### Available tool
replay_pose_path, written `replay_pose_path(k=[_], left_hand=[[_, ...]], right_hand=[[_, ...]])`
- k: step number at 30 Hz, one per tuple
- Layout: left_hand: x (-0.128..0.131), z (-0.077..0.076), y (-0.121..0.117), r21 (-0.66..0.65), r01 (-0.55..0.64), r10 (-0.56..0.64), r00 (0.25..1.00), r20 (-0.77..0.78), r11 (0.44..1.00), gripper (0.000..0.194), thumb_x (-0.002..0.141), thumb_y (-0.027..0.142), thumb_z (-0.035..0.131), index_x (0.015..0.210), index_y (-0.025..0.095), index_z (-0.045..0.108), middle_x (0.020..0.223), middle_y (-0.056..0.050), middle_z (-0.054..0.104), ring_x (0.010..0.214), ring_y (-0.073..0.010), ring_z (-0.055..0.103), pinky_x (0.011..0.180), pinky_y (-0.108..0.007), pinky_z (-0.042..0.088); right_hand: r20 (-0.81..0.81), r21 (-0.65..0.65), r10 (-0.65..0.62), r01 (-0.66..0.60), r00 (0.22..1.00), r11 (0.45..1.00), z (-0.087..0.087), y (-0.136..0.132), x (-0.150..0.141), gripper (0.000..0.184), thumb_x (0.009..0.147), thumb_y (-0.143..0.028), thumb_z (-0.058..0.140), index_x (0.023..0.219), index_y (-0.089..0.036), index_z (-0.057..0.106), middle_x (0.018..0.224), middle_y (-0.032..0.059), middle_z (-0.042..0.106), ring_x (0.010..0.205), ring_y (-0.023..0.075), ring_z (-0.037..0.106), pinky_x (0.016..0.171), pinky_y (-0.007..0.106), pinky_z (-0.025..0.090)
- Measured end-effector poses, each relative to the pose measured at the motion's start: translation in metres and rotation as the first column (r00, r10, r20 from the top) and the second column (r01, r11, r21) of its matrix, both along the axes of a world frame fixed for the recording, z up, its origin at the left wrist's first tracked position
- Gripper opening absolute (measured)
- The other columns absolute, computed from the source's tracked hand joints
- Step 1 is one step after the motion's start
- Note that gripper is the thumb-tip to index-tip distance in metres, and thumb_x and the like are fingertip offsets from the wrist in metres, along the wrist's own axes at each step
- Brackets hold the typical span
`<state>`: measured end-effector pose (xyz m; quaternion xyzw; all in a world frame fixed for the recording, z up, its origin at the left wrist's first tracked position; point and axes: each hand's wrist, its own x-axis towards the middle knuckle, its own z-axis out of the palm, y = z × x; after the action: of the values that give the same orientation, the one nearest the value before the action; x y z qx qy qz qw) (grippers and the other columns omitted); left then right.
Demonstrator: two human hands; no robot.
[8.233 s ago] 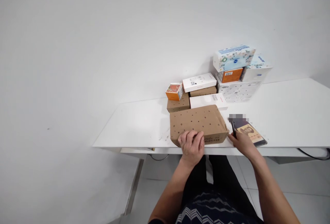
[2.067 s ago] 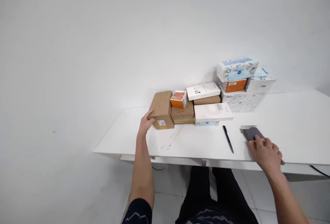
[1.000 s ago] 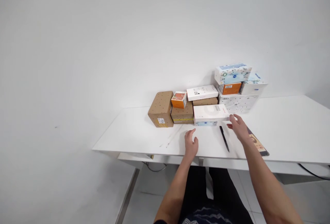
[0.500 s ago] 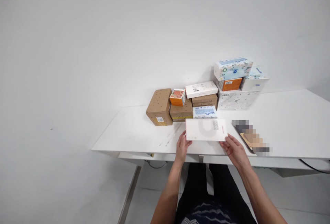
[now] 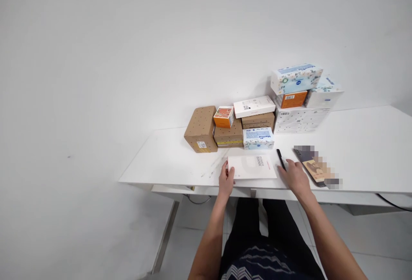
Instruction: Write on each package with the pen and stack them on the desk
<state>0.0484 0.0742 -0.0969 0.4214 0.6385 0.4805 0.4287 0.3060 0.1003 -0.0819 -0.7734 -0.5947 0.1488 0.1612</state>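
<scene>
A white box printed "POWER BANK" [image 5: 254, 168] lies low over the front of the white table. My left hand [image 5: 226, 180] grips its left end, thumb on the top face and fingers at the side. Just past the box's right end is a slim black pen [image 5: 280, 158]. My right hand [image 5: 294, 177] has closed on the pen's near end, between thumb and fingers; part of the pen is hidden there. To the right of this hand lies a dark phone-like object [image 5: 310, 168], partly blurred out.
Behind are brown cartons [image 5: 201, 129], a small orange box [image 5: 224, 117], a flat white box [image 5: 254, 106] and a Manhua tissue pack [image 5: 258, 138]. More tissue packs [image 5: 296, 80] and an orange box [image 5: 294, 99] sit on a white patterned box [image 5: 301, 120] near the wall.
The white box has come down toward the table. My right hand has let go of its right end and moved to the black pen; my left hand still holds the box.
</scene>
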Motion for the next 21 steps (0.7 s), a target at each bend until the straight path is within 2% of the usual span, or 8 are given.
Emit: replay_pose_path(k=[2, 6, 10, 12, 13, 14, 17, 21], left_hand=[[0.001, -0.001, 0.001, 0.006, 0.013, -0.013, 1.000, -0.003, 1.000, 0.058, 0.083, 0.050, 0.051, 0.133, 0.022, 0.044, 0.082, -0.002, 0.053, 0.064, -0.0106, 0.050, 0.045, -0.018, 0.047], [-0.002, -0.001, 0.004, -0.005, 0.024, -0.024, 0.998, 0.058, 1.000, 0.056, 0.083, 0.048, 0.052, 0.131, 0.021, 0.047, 0.086, -0.005, 0.054, 0.073, -0.0138, 0.053, 0.046, -0.019, 0.050], [-0.007, -0.002, 0.005, -0.020, 0.041, -0.039, 0.994, 0.105, 0.999, 0.054, 0.082, 0.047, 0.052, 0.130, 0.021, 0.048, 0.092, -0.006, 0.057, 0.078, -0.0154, 0.055, 0.049, -0.021, 0.053], [-0.008, -0.002, 0.005, -0.024, 0.050, -0.047, 0.991, 0.122, 0.998, 0.053, 0.082, 0.046, 0.053, 0.129, 0.021, 0.048, 0.093, -0.006, 0.057, 0.079, -0.0155, 0.056, 0.050, -0.021, 0.054], [-0.008, -0.002, 0.006, -0.025, 0.054, -0.050, 0.991, 0.126, 0.998, 0.053, 0.082, 0.045, 0.053, 0.129, 0.021, 0.048, 0.094, -0.006, 0.057, 0.079, -0.0155, 0.056, 0.050, -0.022, 0.055], [-0.008, -0.002, 0.006, -0.023, 0.058, -0.054, 0.990, 0.131, 0.998, 0.053, 0.082, 0.045, 0.054, 0.129, 0.021, 0.048, 0.095, -0.006, 0.057, 0.080, -0.0157, 0.056, 0.050, -0.022, 0.055], [-0.007, -0.002, 0.006, -0.025, 0.063, -0.059, 0.989, 0.136, 0.998, 0.053, 0.082, 0.045, 0.054, 0.129, 0.022, 0.048, 0.098, -0.007, 0.057, 0.083, -0.0165, 0.056, 0.051, -0.022, 0.056], [-0.007, -0.002, 0.007, -0.032, 0.072, -0.066, 0.985, 0.157, 0.997, 0.055, 0.082, 0.048, 0.054, 0.130, 0.022, 0.047, 0.109, -0.008, 0.056, 0.087, -0.0179, 0.056, 0.052, -0.023, 0.056]], right_hand=[[-0.004, -0.061, 0.021, -0.021, 1.000, 0.998, -0.002, 0.009, 0.001, 0.046, 0.087, -0.038, 0.041, 0.123, -0.011, 0.054, 0.110, 0.0203, 0.058, 0.089, 0.0294, 0.062, 0.072, 0.037, 0.044], [-0.127, -0.031, 0.068, -0.073, 0.990, 0.997, -0.007, 0.019, 0.005, 0.034, 0.079, -0.028, 0.050, 0.106, -0.011, 0.065, 0.088, 0.0176, 0.067, 0.087, 0.0302, 0.062, 0.070, 0.035, 0.041], [-0.272, -0.008, 0.078, -0.083, 0.959, 0.997, -0.013, 0.020, 0.018, 0.030, 0.073, -0.032, 0.057, 0.096, -0.016, 0.069, 0.073, 0.0074, 0.070, 0.074, 0.0231, 0.063, 0.065, 0.030, 0.042], [-0.422, 0.003, 0.057, -0.061, 0.905, 0.998, -0.016, 0.016, 0.023, 0.030, 0.074, -0.037, 0.057, 0.094, -0.017, 0.069, 0.067, 0.0030, 0.068, 0.061, 0.0167, 0.059, 0.057, 0.027, 0.041], [-0.568, -0.003, 0.018, -0.025, 0.823, 1.000, -0.017, 0.014, 0.024, 0.030, 0.074, -0.039, 0.059, 0.092, -0.017, 0.068, 0.064, 0.0015, 0.066, 0.054, 0.0134, 0.054, 0.051, 0.025, 0.039], [-0.728, -0.022, -0.029, 0.019, 0.685, 1.000, -0.018, 0.011, 0.024, 0.030, 0.072, -0.041, 0.062, 0.089, -0.017, 0.068, 0.060, 0.0004, 0.063, 0.047, 0.0103, 0.048, 0.044, 0.023, 0.035], [-0.973, -0.100, -0.118, 0.101, 0.196, 0.990, -0.019, 0.003, 0.019, 0.030, 0.060, -0.040, 0.075, 0.077, -0.017, 0.065, 0.060, 0.0003, 0.062, 0.041, 0.0041, 0.033, 0.035, 0.019, 0.023], [-0.991, -0.114, -0.106, 0.098, -0.079, 0.989, -0.016, 0.000, 0.013, 0.027, 0.056, -0.030, 0.081, 0.068, -0.018, 0.059, 0.070, 0.0022, 0.066, 0.042, 0.0027, 0.034, 0.032, 0.014, 0.025]])
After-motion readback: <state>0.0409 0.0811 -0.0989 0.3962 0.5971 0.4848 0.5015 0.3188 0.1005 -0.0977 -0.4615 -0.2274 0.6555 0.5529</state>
